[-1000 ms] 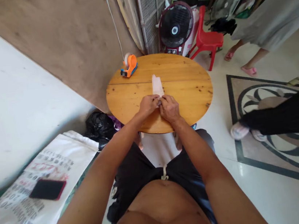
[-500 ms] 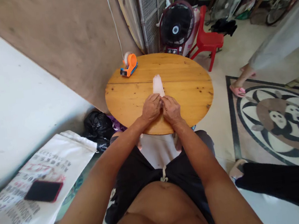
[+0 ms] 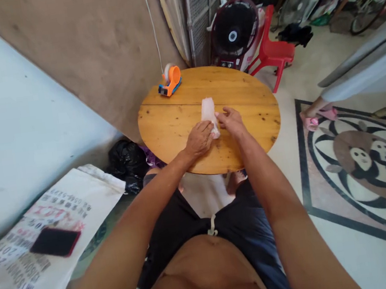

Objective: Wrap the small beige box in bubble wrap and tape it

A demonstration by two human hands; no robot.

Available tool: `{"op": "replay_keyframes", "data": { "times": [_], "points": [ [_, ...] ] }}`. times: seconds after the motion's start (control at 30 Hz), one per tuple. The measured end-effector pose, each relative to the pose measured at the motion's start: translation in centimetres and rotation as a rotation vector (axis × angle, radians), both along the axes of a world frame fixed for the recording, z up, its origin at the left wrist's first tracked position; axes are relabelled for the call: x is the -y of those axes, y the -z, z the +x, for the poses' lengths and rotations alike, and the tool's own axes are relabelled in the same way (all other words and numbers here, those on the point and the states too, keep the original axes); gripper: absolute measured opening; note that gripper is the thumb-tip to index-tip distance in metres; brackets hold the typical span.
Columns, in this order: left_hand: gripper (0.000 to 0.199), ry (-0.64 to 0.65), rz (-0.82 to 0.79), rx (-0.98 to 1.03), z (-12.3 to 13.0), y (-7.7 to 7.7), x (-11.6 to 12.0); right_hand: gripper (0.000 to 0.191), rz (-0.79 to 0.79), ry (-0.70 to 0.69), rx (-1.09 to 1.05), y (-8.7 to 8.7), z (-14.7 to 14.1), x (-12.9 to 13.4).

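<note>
A long, whitish-pink wrapped bundle point(image 3: 208, 109) lies on the round wooden table point(image 3: 171, 138). What is inside it cannot be seen. My left hand point(image 3: 199, 139) holds its near end, fingers across the top and thumb at the lower edge. To the right of the bundle, my right hand point(image 3: 231, 121) hovers open with fingers apart, thumb and fingertips close to its side. An orange and blue tape dispenser point(image 3: 171, 82) with a roll of tape stands at the table's far left edge.
Behind the table are a dark red fan point(image 3: 234, 27) and a red chair point(image 3: 275, 50). A black plastic bag point(image 3: 127, 158) sits left. A phone point(image 3: 55, 241) rests on a white printed sack point(image 3: 88, 191). Another person's foot point(image 3: 310, 120) is on the floor at right.
Both hands were together at the bundle's near end. My right hand has let go and moved right and open, while my left hand stays on it. The person in black at lower right has left view.
</note>
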State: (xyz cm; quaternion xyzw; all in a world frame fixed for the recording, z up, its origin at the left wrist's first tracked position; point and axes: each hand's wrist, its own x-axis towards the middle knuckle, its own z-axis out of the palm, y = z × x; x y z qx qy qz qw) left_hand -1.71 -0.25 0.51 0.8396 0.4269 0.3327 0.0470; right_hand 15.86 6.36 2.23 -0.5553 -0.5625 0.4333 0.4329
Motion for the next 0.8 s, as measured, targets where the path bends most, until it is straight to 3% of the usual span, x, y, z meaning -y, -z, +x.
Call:
{"op": "replay_keyframes", "data": {
  "times": [0.13, 0.23, 0.43, 0.8],
  "points": [
    [0.039, 0.004, -0.01, 0.018, 0.0, 0.1, -0.1, 0.086, -0.24, -0.081, -0.03, -2.3, -0.2, -2.4],
    [0.038, 0.011, -0.016, 0.029, 0.0, 0.0, 0.0, 0.072, -0.271, -0.137, -0.023, -3.2, -0.8, -3.2],
    [0.037, 0.018, -0.033, 0.032, -0.1, -0.6, 0.1, 0.036, -0.329, -0.212, -0.07, -3.6, -1.9, -4.3],
    [0.039, 0.02, -0.022, 0.021, -0.1, -0.3, 0.0, 0.027, -0.337, -0.248, -0.105, -3.9, -2.4, -4.7]
  ]
}}
